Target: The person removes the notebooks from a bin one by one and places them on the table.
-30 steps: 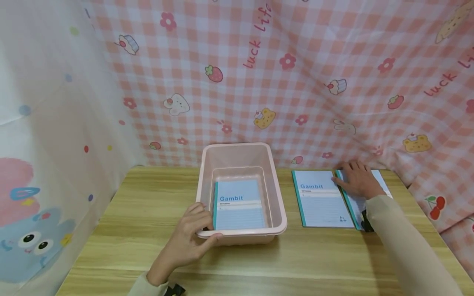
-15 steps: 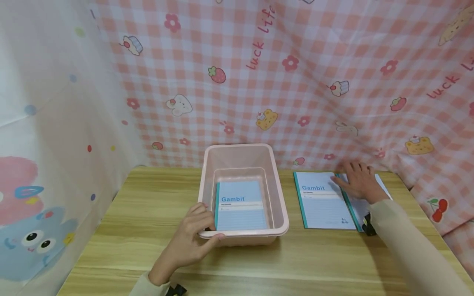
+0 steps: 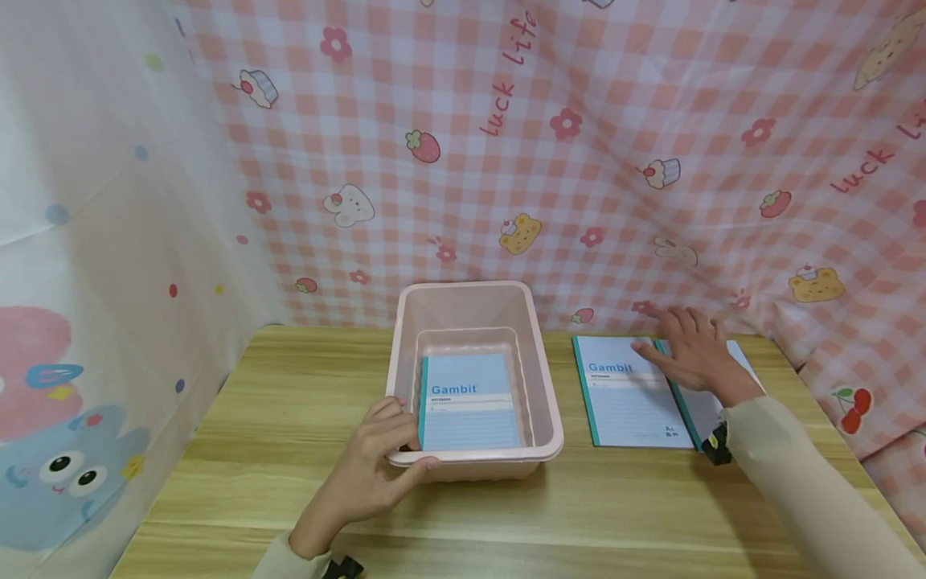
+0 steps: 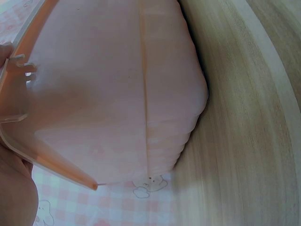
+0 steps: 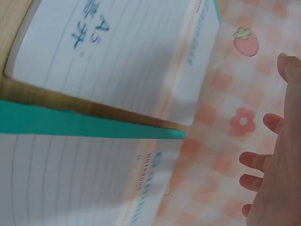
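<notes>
Shifted a touch toward nine o'clock, my right grip (image 3: 690, 354) hangs released, with one notebook (image 3: 470, 418) already in the pink basket (image 3: 485, 457) my left grip (image 3: 369, 458) pinches at seven o'clock, and two left on the surface (image 3: 289, 434), the middle notebook (image 3: 629, 410) at my right grip's eight o'clock, the outer notebook (image 3: 700, 408) at six.

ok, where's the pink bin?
Head view: the pink bin stands on the table, left of two notebooks, the left hand holding its near-left corner.
</notes>
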Action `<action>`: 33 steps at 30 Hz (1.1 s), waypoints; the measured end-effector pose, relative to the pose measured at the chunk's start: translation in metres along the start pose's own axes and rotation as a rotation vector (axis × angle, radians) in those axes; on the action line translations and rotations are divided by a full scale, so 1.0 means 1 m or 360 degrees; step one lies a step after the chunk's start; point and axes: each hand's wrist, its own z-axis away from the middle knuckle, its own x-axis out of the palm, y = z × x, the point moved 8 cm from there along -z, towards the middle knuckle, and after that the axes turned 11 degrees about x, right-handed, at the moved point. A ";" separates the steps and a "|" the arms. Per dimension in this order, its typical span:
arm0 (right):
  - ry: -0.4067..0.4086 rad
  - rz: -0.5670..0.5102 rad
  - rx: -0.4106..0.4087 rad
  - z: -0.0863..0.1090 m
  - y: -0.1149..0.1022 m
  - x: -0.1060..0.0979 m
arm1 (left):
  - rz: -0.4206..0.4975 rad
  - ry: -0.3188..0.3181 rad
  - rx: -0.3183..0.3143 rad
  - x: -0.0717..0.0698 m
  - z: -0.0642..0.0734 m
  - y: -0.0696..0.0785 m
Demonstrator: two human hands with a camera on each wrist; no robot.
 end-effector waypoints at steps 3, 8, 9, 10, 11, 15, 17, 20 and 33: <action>0.0022 0.0008 -0.0019 0.003 -0.008 -0.005 | 0.0000 -0.0004 0.0001 0.000 0.000 0.000; 0.0077 0.0003 -0.0055 0.008 -0.023 -0.013 | 0.0005 -0.0003 0.0000 0.000 -0.001 0.001; 0.0081 0.0005 -0.0056 0.009 -0.026 -0.015 | 0.0006 -0.0003 -0.0001 0.000 -0.001 0.000; 0.0083 0.0007 -0.0055 0.010 -0.029 -0.016 | 0.0006 0.0000 0.0000 0.000 -0.001 0.001; 0.0080 0.0015 -0.0052 0.011 -0.033 -0.018 | 0.0005 0.0001 0.0001 0.000 -0.001 0.001; 0.0085 0.0045 -0.0054 0.016 -0.048 -0.023 | 0.0007 0.0006 0.0001 -0.001 -0.001 0.001; 0.0107 0.0049 -0.0078 0.018 -0.057 -0.028 | 0.0008 0.0005 -0.0002 0.000 -0.001 0.001; 0.0139 0.0039 -0.0120 0.021 -0.069 -0.036 | 0.0011 0.0004 -0.0005 0.000 -0.001 0.001; 0.0204 0.0016 -0.0226 0.026 -0.115 -0.066 | 0.0007 -0.0001 -0.0006 0.000 -0.001 0.001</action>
